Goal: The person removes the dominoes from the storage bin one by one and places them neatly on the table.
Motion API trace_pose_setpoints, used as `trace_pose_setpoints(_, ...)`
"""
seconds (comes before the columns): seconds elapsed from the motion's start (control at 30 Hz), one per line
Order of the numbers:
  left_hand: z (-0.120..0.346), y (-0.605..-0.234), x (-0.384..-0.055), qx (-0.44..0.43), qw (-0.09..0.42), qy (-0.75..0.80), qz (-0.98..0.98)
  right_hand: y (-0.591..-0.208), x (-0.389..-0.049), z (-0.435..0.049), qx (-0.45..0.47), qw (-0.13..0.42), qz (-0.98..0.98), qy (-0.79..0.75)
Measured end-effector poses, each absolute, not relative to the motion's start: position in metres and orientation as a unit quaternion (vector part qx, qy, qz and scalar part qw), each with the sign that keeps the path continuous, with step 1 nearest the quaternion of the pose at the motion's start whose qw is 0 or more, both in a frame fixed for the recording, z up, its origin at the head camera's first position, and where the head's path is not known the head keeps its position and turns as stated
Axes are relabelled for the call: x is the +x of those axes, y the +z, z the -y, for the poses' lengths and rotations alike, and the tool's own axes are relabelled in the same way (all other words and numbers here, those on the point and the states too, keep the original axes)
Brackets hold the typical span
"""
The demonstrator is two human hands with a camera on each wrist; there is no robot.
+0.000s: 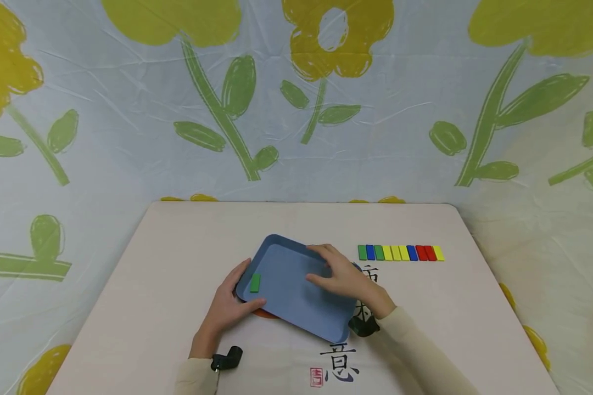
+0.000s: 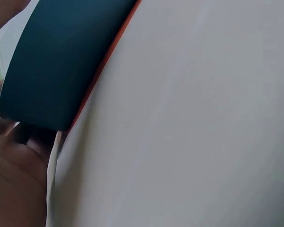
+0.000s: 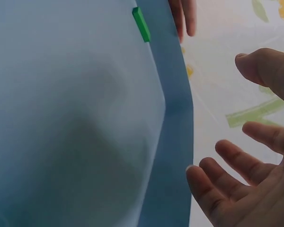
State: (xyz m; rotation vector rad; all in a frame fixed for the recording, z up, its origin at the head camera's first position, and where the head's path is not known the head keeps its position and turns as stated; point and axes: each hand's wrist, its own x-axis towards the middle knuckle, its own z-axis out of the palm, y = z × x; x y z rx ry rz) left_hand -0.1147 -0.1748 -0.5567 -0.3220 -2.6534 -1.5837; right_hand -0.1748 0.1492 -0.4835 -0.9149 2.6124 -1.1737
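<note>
A blue rectangular tray (image 1: 296, 296) lies at an angle over the middle of the table. One small green tile (image 1: 255, 283) rests inside it near the left end. My left hand (image 1: 229, 303) grips that end, thumb over the near rim and fingers along the outer side. Above the tray's right half, my right hand (image 1: 343, 276) hovers with spread, relaxed fingers and holds nothing. The right wrist view shows its fingers (image 3: 229, 182) apart beside the tray wall (image 3: 173, 85). In the left wrist view, the dark outer wall (image 2: 61, 61) hides part of my left fingers.
A row of red, yellow, blue and green tiles (image 1: 400, 253) lies on the table (image 1: 178, 236) beyond the tray, to the right. An orange-red edge (image 1: 264, 314) shows under the tray. Black written characters (image 1: 341, 362) mark the near surface. A flower-printed cloth (image 1: 375, 137) hangs behind.
</note>
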Motion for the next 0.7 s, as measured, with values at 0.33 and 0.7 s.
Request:
trace_pose_setpoints(0.33, 0.171, -0.556, -0.116, -0.079, -0.024, -0.536, 0.84, -0.486, -0.176, -0.14, -0.312, 0.093, -0.856, -0.403)
trace_pose_setpoints(0.7, 0.174, -0.559, -0.117, -0.079, -0.056, -0.549, 0.83, -0.491, -0.182, -0.123, -0.317, 0.139, -0.845, -0.408)
